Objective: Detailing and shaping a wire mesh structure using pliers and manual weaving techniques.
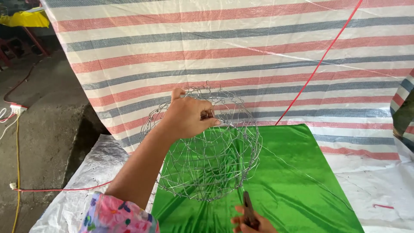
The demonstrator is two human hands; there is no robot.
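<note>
A: Fingers of the left hand?
B: Pinched shut on the wire mesh ball; it hangs just below them, over green foil.
A: Right hand?
B: Closed around dark pliers, below the ball, apart from it.

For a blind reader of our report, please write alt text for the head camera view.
The left hand grips the top of a round wire mesh ball held above a shiny green sheet, while the right hand holds dark pliers just below it. A striped tarp hangs behind, crossed by a red cord.
</note>
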